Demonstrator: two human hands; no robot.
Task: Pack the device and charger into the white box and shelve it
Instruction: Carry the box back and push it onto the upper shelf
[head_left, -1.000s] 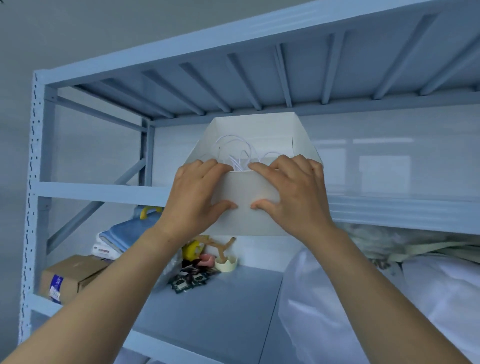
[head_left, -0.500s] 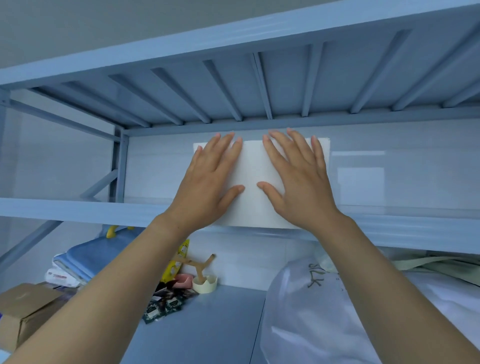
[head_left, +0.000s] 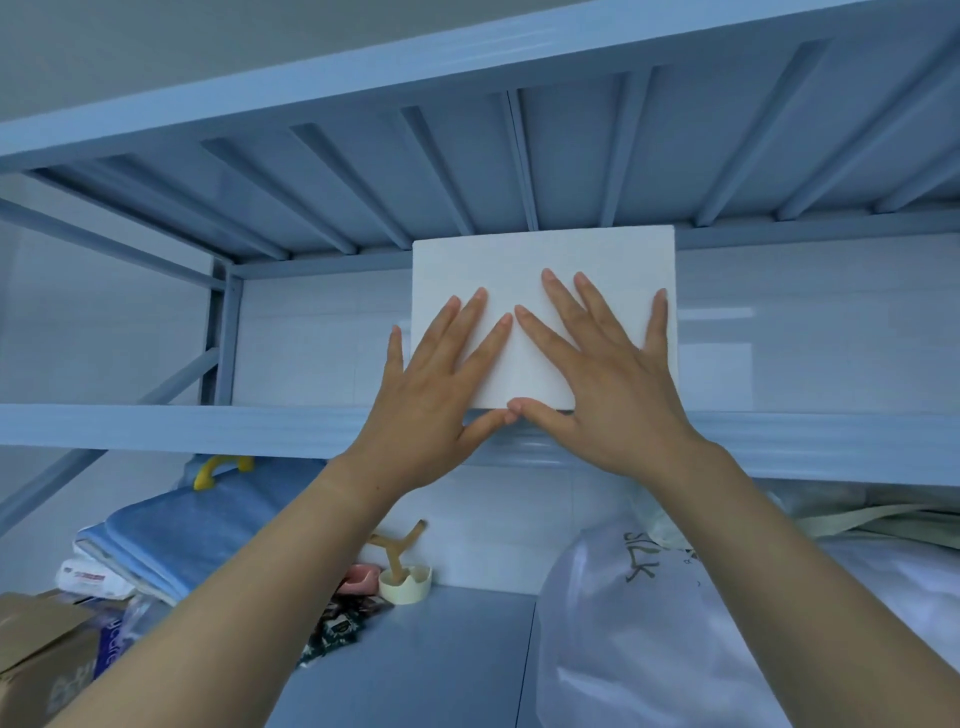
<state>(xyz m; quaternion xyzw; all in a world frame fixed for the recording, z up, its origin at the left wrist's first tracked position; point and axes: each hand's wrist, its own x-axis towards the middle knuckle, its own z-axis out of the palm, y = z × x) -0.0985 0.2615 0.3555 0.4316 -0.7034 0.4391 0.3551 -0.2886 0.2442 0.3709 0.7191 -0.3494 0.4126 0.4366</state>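
Observation:
The white box stands on the upper blue shelf, its flat front face toward me and its top near the ribs of the shelf above. My left hand lies flat against the lower left of that face, fingers spread, the little finger past the box's left edge. My right hand presses flat on the lower right, fingers spread. The two thumbs touch at the box's bottom edge. What is inside the box is hidden.
The shelf below holds folded blue cloth with a yellow handle, a cardboard box at the left, a wooden slingshot in a tape roll, and a large white plastic bag at the right. Ribbed shelf underside is overhead.
The box went from held at the shelf edge with its open top showing to standing on the shelf. Both hands shifted from gripping its front wall to lying flat on it.

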